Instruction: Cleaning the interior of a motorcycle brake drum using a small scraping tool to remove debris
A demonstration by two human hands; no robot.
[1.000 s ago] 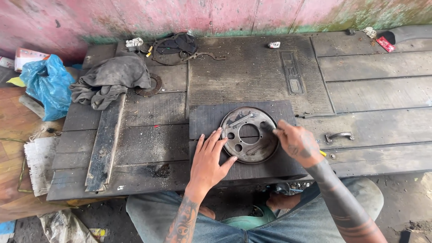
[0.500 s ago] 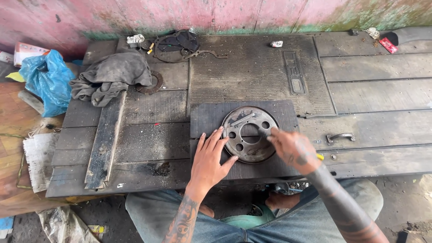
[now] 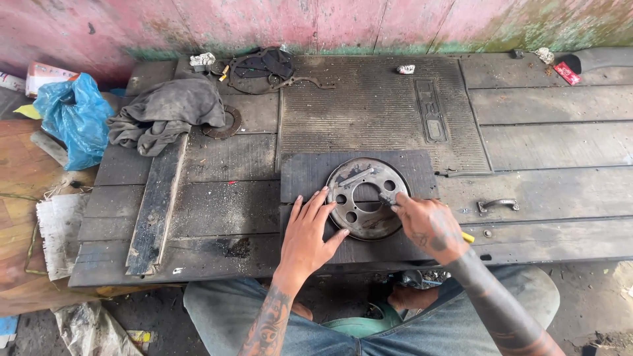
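Observation:
A round rusty metal plate [image 3: 369, 223] with a large centre hole and several smaller holes lies on a small dark mat [image 3: 310, 175] at the near edge of a wooden platform. My left hand [image 3: 310, 231] rests flat, fingers spread, on the mat with its fingertips against the plate's left rim. My right hand [image 3: 428, 227] is closed around a thin tool with a yellow handle end [image 3: 467, 237]. The tool's tip touches the plate's right side near the centre hole.
A large ribbed rubber mat [image 3: 369, 105] lies behind the plate. A grey cloth [image 3: 165, 112], a loose plank [image 3: 158, 204] and a blue plastic bag [image 3: 76, 118] are to the left. A metal handle [image 3: 498, 204] sits on the boards at the right, black straps [image 3: 264, 66] at the back.
My right hand has slid a little toward me along the plate's right side. My left hand and the plate have stayed in place.

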